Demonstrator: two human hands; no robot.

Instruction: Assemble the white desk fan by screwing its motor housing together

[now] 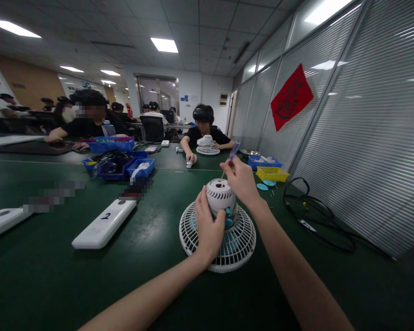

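Observation:
A white fan head [221, 193] lies face down on the green table, its round grille [241, 250] underneath and the motor housing on top. My left hand [207, 220] is wrapped round the left side of the housing. Teal knobs [229, 218] stick out of the housing near my left thumb. My right hand [240, 177] grips a screwdriver [234, 149] with a clear purple handle. The screwdriver's shaft slants down to the top of the housing, by a dark opening. Whether its tip sits in a screw I cannot tell.
Blue bins [115, 168] with cables stand at left, near a white device marked 2 [105, 223]. To the right are a yellow tray [272, 174], teal discs [262, 186], small screws and a black cable [317, 211]. Across the table, a person handles another fan [207, 149].

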